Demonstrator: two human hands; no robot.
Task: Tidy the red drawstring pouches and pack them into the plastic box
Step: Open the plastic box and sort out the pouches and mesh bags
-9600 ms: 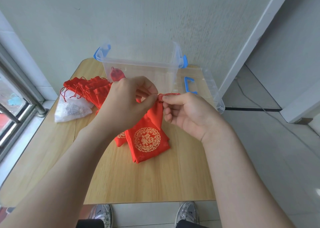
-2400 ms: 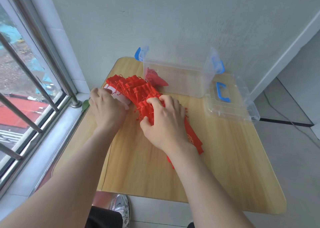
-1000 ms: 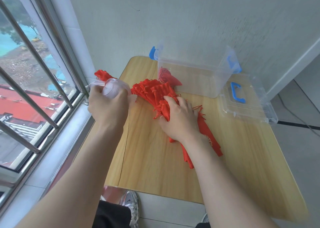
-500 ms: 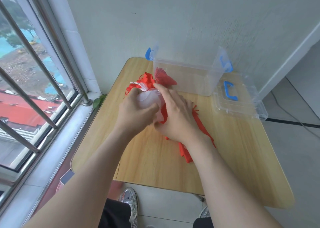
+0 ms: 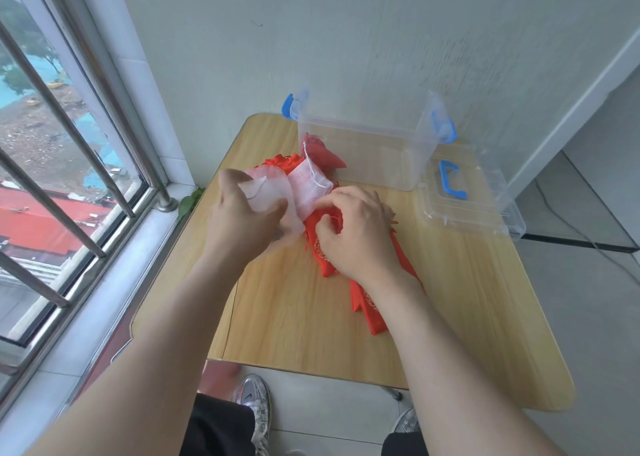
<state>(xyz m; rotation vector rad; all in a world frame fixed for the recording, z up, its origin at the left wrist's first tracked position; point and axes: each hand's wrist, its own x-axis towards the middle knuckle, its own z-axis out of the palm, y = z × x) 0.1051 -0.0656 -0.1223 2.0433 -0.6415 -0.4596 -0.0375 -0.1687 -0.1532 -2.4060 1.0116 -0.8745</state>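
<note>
A pile of red drawstring pouches (image 5: 320, 247) with gold print lies in the middle of the wooden table (image 5: 311, 317). My right hand (image 5: 360, 233) presses down on the pile, fingers curled into the red cloth. My left hand (image 5: 242, 220) grips a white mesh pouch (image 5: 304, 188) just above the pile's far end. The clear plastic box (image 5: 367, 147) with blue latches stands at the back against the wall. One red pouch (image 5: 323, 155) lies in its left corner.
The box's clear lid (image 5: 467, 195) with a blue handle lies flat to the right of the box. A barred window (image 5: 52, 178) runs along the left. The table's front edge is near my knees, and my shoes show below it.
My left hand has brought the white mesh pouch from the window side over onto the red pile. My right hand has stayed on the pile, which is bunched closer together.
</note>
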